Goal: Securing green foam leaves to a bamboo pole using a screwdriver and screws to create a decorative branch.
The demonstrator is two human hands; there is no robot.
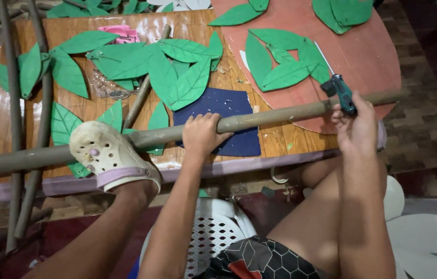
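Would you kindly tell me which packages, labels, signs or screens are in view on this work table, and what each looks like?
Pink packet: far side of the wooden table, flat, pink with pale markings, partly under green paper leaves.
Clear plastic bag: left of centre among the leaves, crumpled, transparent, small metal bits inside.
No signs or screens are visible.
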